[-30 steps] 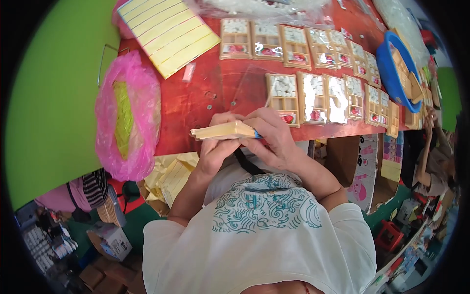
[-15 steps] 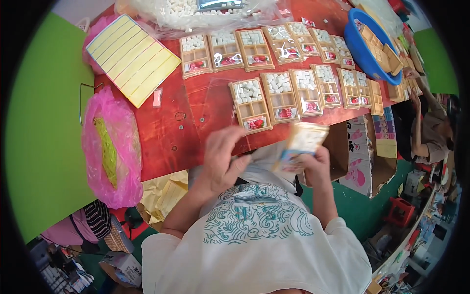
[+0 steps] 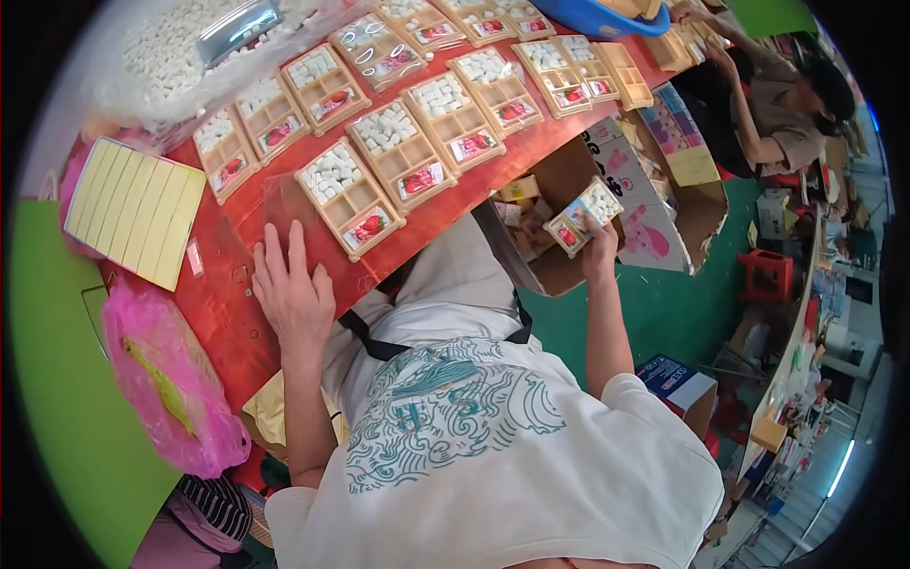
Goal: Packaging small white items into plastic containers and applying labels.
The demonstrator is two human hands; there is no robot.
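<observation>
At the right, my right hand [image 3: 599,248] grips a small tan compartment tray [image 3: 566,232], holding white cubes and a red-printed packet. That tray hangs over an open cardboard box [image 3: 557,270] beside the table. My left hand [image 3: 294,299] lies on the red table [image 3: 223,308] with its fingers spread. Close to those fingertips is a clear plastic sheet or sleeve [image 3: 284,204]. The nearest filled tray [image 3: 351,199] sits just beyond, with white cubes at its far end and a strawberry-printed packet at its near end.
Two rows of similar trays [image 3: 441,119] line the table. A clear bag of white cubes [image 3: 161,66] lies at the far left, near a yellow label sheet [image 3: 137,213] and a pink bag [image 3: 171,379]. A blue basin [image 3: 597,19] and another person [image 3: 773,95] are far right.
My right hand has carried the tray rightward and out over the cardboard box. My left hand has come down onto the table. The whole view has turned to the right.
</observation>
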